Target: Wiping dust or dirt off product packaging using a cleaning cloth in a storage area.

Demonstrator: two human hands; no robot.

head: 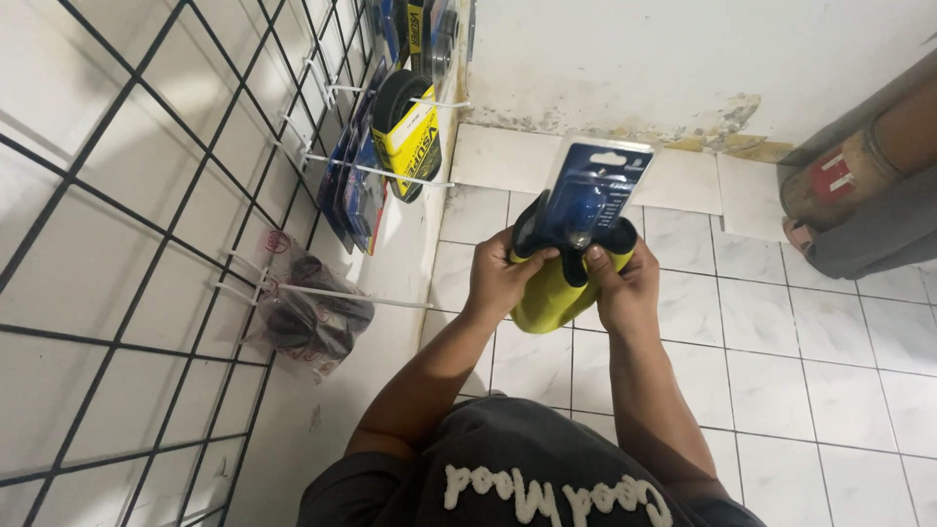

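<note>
The blue-and-yellow blister pack (578,234) sat clamped between both hands, left hand (500,278) and right hand (625,288) each wrapped around its yellow bottom. Left of them, a wire grid (146,244) held hanging packs (405,127); white floor tiles (781,332) underneath.

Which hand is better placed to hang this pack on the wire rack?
Probably the left hand: it grips the blue and yellow pack on the side nearer the wire rack, where the hooks jut out. The right hand holds the far side.
</note>
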